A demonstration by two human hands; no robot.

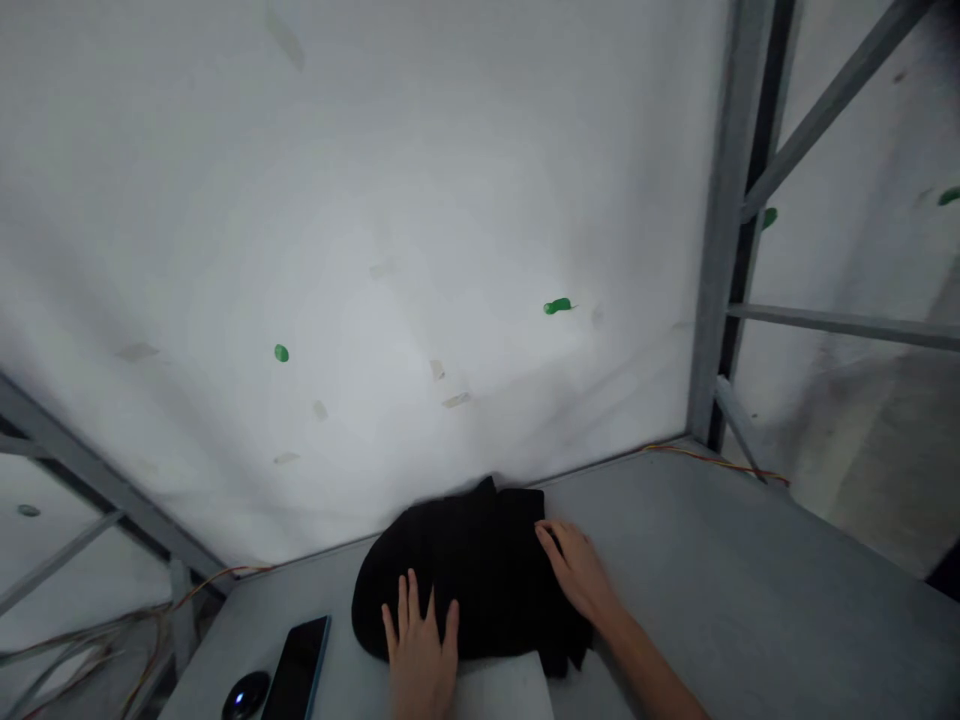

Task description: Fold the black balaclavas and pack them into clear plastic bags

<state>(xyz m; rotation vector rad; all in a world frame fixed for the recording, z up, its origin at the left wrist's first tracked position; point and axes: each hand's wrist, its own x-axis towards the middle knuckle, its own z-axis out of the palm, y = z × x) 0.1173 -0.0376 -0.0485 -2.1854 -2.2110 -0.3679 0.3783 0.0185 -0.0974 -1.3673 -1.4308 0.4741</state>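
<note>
A black cloth item [487, 570] lies on the grey table, close to the white wall. My left hand [421, 640] rests on its lower left part with the fingers spread. At its right edge is my right hand [574, 565], palm down, fingertips touching the cloth and fingers slightly bent. Neither hand shows anything lifted or gripped. A white flat piece [506, 690] lies at the near edge of the cloth, just right of my left wrist.
A dark phone [298, 670] and a round black device [246, 695] with a small light sit at the left on the table [720, 590]. Metal frame posts stand at both sides. Loose wires [705, 458] run along the back edge.
</note>
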